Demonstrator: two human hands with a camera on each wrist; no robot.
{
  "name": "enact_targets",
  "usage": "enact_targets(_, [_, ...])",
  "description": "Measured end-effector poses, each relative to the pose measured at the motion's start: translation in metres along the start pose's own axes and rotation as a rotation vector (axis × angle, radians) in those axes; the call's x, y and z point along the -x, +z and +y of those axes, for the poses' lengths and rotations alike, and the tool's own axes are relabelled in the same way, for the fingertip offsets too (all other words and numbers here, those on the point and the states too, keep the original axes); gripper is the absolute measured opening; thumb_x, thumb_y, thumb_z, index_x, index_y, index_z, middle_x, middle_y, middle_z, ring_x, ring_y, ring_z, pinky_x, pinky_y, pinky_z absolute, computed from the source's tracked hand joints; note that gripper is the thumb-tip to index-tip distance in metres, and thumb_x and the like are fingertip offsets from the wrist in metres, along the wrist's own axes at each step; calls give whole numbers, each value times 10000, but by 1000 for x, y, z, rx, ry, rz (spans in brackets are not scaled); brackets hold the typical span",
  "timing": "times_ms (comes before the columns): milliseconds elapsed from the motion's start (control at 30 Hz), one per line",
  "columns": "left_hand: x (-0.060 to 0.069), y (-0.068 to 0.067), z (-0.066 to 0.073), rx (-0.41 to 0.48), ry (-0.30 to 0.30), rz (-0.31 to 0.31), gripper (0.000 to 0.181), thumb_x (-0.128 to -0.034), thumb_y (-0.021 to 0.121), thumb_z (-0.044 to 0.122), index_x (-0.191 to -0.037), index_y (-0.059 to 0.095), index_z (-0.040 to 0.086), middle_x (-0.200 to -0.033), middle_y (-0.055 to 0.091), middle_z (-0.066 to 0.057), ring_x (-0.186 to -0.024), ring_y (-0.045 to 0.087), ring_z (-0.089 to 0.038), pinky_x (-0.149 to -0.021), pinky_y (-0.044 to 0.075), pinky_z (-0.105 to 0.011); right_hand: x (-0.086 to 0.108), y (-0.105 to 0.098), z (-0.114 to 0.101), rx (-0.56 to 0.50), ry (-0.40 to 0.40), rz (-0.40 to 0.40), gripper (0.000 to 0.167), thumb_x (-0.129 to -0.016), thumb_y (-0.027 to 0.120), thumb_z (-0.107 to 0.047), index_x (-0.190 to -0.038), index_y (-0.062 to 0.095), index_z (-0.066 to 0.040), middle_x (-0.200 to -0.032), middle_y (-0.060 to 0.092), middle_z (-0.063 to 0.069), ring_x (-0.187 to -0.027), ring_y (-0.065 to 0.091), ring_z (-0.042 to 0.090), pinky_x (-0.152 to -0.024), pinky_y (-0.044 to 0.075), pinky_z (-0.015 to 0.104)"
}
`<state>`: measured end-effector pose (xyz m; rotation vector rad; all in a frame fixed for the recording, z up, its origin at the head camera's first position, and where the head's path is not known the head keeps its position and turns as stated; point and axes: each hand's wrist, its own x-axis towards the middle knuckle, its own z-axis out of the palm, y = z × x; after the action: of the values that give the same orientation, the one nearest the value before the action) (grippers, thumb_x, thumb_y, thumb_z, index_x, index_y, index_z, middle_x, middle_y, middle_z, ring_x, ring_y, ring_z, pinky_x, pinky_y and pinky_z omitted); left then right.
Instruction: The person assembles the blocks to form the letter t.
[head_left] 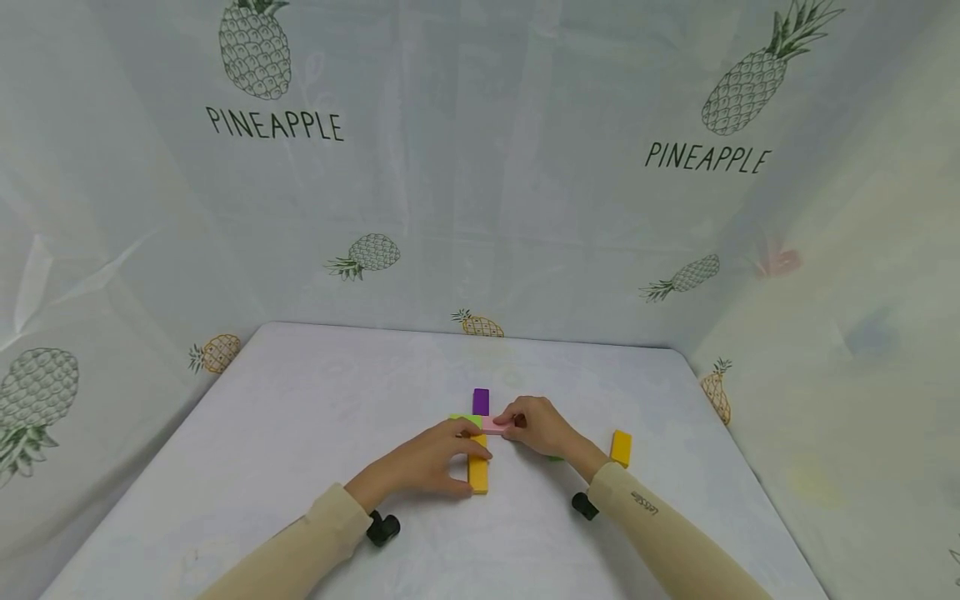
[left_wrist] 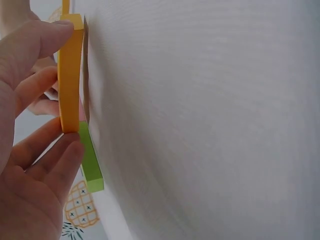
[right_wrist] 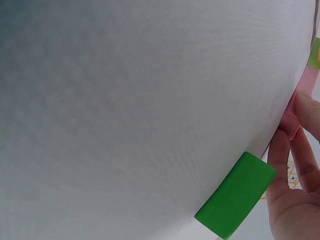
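Observation:
My left hand has its thumb and fingers around an orange block; the left wrist view shows the thumb on one end of that orange block and fingertips at the other. My right hand pinches the right part of a pink block, and in the right wrist view thumb and fingers hold the pink block. A light green block lies beside the pink one, its left end by my left fingers. A purple block lies behind, at the point where these meet.
A green block lies near my right hand, mostly hidden under the wrist in the head view. Farther right on the white table is a separate yellow-orange block. A pineapple-print cloth hangs behind the table.

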<state>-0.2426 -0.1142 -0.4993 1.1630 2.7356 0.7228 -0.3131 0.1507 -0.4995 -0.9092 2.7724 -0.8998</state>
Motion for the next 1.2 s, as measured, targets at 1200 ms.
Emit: enact_targets(1200, [8, 12, 9, -138, -1, -35, 510, -988, 773, 394, -1471, 653, 287, -1599, 523, 1, -1464, 496, -214, -1176, 463, -428, 2, -2, -1, -2, -26, 0, 176, -947, 810, -89, -1113, 827, -143, -970, 729, -54, -815, 544, 131, -706, 456, 222])
